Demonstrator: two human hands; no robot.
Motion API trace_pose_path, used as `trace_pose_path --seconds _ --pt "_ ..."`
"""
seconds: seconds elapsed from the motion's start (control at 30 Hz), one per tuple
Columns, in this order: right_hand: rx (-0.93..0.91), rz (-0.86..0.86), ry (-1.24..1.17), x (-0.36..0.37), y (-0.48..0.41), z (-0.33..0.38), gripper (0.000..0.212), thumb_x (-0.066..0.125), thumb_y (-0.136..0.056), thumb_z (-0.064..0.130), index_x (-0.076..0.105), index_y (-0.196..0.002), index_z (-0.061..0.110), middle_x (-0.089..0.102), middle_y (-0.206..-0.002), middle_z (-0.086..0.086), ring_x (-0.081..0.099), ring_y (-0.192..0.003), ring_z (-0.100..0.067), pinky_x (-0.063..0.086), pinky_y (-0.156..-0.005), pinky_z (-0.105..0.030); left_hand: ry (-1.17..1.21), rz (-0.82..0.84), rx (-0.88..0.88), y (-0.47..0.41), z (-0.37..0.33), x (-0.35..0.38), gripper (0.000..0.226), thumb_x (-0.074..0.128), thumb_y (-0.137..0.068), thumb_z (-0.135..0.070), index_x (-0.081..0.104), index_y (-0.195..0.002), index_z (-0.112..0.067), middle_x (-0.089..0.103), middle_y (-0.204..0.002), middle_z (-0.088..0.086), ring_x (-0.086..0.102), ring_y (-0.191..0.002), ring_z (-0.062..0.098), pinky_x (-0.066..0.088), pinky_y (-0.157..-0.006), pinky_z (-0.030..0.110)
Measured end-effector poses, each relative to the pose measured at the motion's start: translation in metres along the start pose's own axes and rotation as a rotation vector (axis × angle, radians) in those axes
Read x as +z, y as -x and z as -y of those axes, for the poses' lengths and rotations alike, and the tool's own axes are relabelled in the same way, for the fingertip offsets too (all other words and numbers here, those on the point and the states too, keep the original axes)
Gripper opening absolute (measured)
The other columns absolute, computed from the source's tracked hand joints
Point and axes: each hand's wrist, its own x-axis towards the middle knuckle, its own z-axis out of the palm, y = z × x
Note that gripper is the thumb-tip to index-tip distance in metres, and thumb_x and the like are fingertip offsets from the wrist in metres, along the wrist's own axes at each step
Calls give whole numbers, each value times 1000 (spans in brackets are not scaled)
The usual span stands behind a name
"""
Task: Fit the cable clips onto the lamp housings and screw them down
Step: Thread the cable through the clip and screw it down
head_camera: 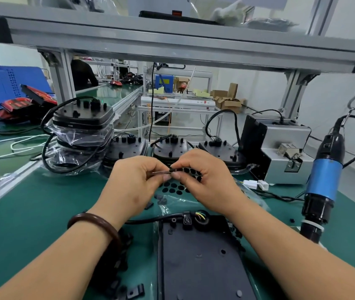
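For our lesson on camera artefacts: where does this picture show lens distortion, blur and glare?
Head view: wide lens bends the shelf beam; things above it are blurred; left hand and right hand look sharp; plastic wrap on the stacked housings glints.

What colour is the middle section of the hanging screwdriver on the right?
Blue; the screwdriver is black above and below. Head view.

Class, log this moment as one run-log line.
left hand: pinches small dark part | right hand: pinches it too | lamp housing: flat on table | screwdriver: hanging right, untouched
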Motion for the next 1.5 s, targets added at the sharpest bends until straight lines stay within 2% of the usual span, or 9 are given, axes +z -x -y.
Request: trace_pose_path --seconds 0.2,0.5,0.7,0.8,0.9,1.03,1.13,1.3,1.5 --pt "-59 -17 33 0 -1 6 6 74 -81 8 73 -87 8 63 -86 -1 57 -85 -11 47 -77 -22 -35 -29 53 1 -4 -1 31 79 -73 -22 61 -61 -45 65 -65 -12 61 -65 1 49 -59 14" --pt "-141 -55 123 4 -2 9 6 76 -77 4 71 -79 4 63 -81 -3 56 -81 -19 47 -74 -27 -60 -43 -2 1 -4 0 35 79 -73 -15 61 -62 -42 62 -61 -17 58 -66 -10 42 -59 3" --pt "-117 -89 100 6 0 8 7 76 -77 1 70 -78 3 62 -80 -4 58 -79 -20 49 -70 -31 -22 -20 1 0 -1 1 36 79 -73 -17 63 -64 -47 68 -67 -16 64 -68 -3 54 -66 17" --pt "-62 -74 72 6 -1 9 8 75 -76 -1 69 -78 3 60 -80 -3 56 -79 -16 48 -71 -26 -9 -35 17 1 -2 2 42 79 -74 -14 61 -65 -50 67 -70 -16 65 -71 0 57 -70 27" --pt "-12 -38 98 7 -2 12 10 75 -76 1 66 -78 6 58 -80 -1 51 -77 -10 42 -70 -15 -36 -64 46 2 -4 3 45 79 -73 -13 58 -66 -52 65 -74 -16 64 -74 1 56 -72 28" --pt "119 69 152 2 -5 16 10 73 -82 20 66 -88 16 53 -86 8 46 -78 1 33 -72 -6 -77 -89 55 2 -5 4 32 79 -74 -18 62 -70 -45 64 -75 -13 62 -74 3 54 -70 27" --pt "106 147 224 -3 -7 18 11 68 -87 28 70 -91 18 54 -86 8 49 -81 -5 33 -71 -10 -105 -84 54 3 -6 3 17 79 -75 -20 69 -74 -34 64 -75 -12 61 -73 2 53 -69 24" --pt "64 177 222 -6 -9 24 4 71 -83 13 69 -80 12 54 -79 8 49 -74 -6 37 -67 -12 -144 -70 69 3 -7 3 22 78 -75 -14 66 -73 -32 64 -78 -11 62 -76 7 54 -73 29" --pt "57 276 318 -6 -9 24 16 60 -89 11 48 -85 21 43 -90 7 38 -84 -9 29 -73 -18 -159 -59 98 4 -6 4 19 78 -74 -11 71 -82 -27 65 -81 -10 63 -79 7 53 -76 25"
